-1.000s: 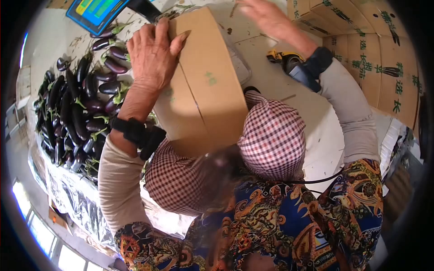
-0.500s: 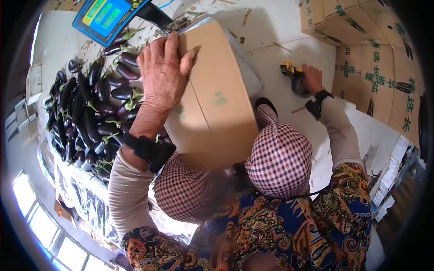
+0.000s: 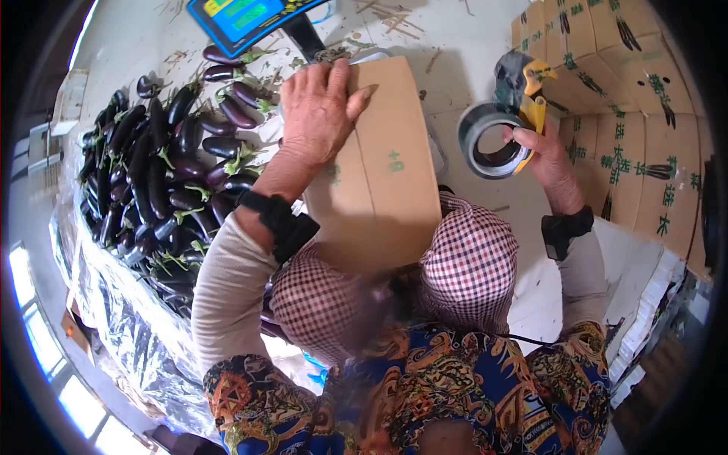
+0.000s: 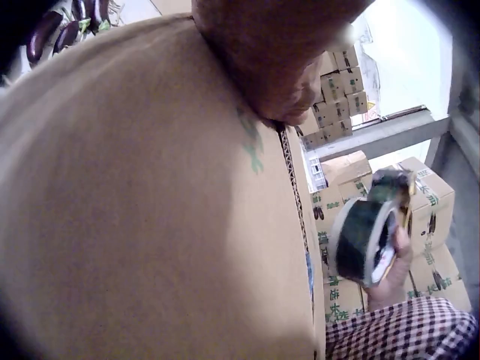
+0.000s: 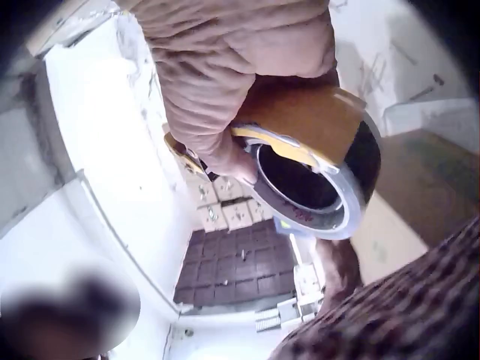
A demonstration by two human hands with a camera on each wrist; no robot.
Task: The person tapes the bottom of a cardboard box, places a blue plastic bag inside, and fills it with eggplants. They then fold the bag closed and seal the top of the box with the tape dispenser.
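Observation:
A brown cardboard box stands in front of the person's knees, its two top flaps folded together along a middle seam. My left hand rests flat on its far left part, thumb lying across the flap. In the left wrist view the seam's corrugated edge shows beside the hand. My right hand grips a yellow and black tape dispenser, raised to the right of the box. The dispenser carries a wide tape roll, whose hollow core faces the right wrist camera. The thumb lies at the core's rim.
A heap of eggplants lies on plastic sheeting at the left. A blue scale display stands beyond the box. Printed cartons are stacked at the right. Plant scraps litter the pale floor.
The right hand reached down to the tape dispenser on the floor, took hold of it and lifted it up towards the box. The left hand has stayed on the box.

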